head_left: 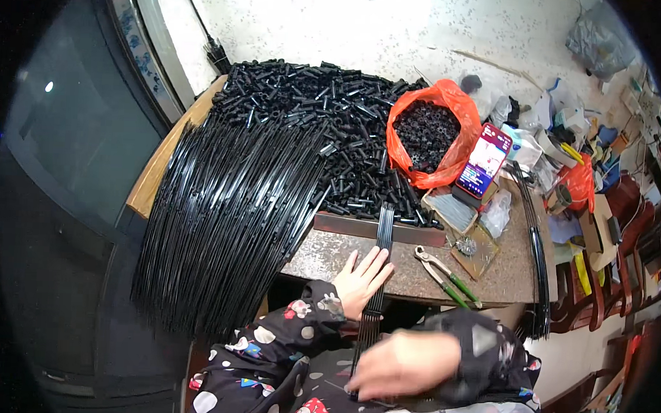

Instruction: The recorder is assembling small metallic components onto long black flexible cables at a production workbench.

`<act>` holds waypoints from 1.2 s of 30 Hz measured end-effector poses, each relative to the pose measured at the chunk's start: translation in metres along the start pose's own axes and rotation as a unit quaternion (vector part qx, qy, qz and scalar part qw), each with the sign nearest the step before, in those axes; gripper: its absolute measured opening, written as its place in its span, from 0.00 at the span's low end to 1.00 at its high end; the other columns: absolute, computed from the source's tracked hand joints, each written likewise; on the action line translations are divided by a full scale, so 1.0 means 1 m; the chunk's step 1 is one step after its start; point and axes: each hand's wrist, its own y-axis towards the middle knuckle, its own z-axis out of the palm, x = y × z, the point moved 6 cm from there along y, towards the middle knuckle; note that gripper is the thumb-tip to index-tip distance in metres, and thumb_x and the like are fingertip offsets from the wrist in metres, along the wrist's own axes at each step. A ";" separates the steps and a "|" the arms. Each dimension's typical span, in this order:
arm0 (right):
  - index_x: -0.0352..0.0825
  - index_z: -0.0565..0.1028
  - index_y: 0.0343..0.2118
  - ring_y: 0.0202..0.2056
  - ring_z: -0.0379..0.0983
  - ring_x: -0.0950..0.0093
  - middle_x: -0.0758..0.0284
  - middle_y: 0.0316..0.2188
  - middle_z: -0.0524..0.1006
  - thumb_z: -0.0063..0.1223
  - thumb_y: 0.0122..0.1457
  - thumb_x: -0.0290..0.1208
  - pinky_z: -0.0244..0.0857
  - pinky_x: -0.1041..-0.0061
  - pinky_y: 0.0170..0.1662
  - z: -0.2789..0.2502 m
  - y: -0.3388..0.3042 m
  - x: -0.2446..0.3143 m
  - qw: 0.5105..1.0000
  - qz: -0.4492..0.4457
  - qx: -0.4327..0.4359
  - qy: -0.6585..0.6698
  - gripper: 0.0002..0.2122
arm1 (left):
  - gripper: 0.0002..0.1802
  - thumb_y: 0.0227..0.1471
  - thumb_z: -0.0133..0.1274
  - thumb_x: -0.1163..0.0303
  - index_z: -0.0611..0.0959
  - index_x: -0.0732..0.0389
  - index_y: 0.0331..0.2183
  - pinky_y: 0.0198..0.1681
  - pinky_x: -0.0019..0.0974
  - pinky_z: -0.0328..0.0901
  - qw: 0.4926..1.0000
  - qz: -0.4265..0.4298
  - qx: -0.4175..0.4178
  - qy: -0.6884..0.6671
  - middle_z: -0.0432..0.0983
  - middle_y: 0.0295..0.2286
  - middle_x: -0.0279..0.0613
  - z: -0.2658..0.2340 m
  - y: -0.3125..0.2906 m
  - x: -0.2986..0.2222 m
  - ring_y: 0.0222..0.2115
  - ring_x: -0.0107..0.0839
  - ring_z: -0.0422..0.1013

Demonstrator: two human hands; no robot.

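My left hand (363, 280) lies flat, fingers spread, on one bundle of black rods (378, 274). My right hand (405, 366) is blurred, grip unclear. One pair of green-handled pliers (444, 274), one phone (484, 160).

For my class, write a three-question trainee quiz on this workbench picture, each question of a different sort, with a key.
1. True or false: the left hand lies flat on a small bundle of thin black rods at the table edge.
2. Multiple choice: what fills the orange plastic bag? A) green pliers B) small black ring-like parts C) white cable ties
3. Fill in: the tool with green handles, right of the rods, is a pair of ____.

Key: 1 true. 2 B. 3 pliers. The blurred right hand is at the rods' near end; its grip cannot be judged.
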 end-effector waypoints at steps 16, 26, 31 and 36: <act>0.34 0.69 0.16 0.26 0.59 0.69 0.66 0.19 0.64 0.47 0.36 0.24 0.56 0.76 0.30 -0.157 -0.140 -0.121 0.650 0.403 -0.390 -0.514 0.02 | 0.43 0.27 0.48 0.48 0.57 0.69 0.41 0.45 0.43 0.44 0.994 0.020 0.019 -0.107 0.48 0.43 0.55 -0.015 -0.023 -0.012 0.45 0.46 0.47; 0.28 0.64 0.29 0.31 0.65 0.66 0.59 0.26 0.68 0.35 0.47 0.27 0.60 0.70 0.34 -0.052 -0.066 -0.208 0.605 0.129 -0.488 0.616 0.09 | 0.41 0.27 0.47 0.49 0.59 0.67 0.41 0.46 0.41 0.43 0.998 0.020 -0.051 -0.041 0.49 0.44 0.53 -0.002 -0.034 -0.013 0.45 0.43 0.48; 0.32 0.68 0.25 0.26 0.63 0.74 0.66 0.22 0.67 0.45 0.42 0.25 0.58 0.77 0.30 -0.134 -0.099 -0.136 0.685 0.202 -0.694 -0.086 0.06 | 0.43 0.26 0.47 0.48 0.57 0.68 0.42 0.46 0.40 0.43 0.994 -0.003 0.021 -0.107 0.48 0.44 0.53 -0.006 -0.032 -0.010 0.46 0.43 0.46; 0.32 0.70 0.16 0.26 0.60 0.70 0.66 0.20 0.65 0.48 0.34 0.22 0.55 0.77 0.29 -0.158 -0.135 -0.103 0.589 0.364 -0.429 -0.580 0.02 | 0.44 0.25 0.48 0.48 0.57 0.69 0.42 0.46 0.40 0.43 0.992 0.007 0.008 -0.123 0.48 0.44 0.54 -0.008 -0.028 -0.011 0.46 0.44 0.46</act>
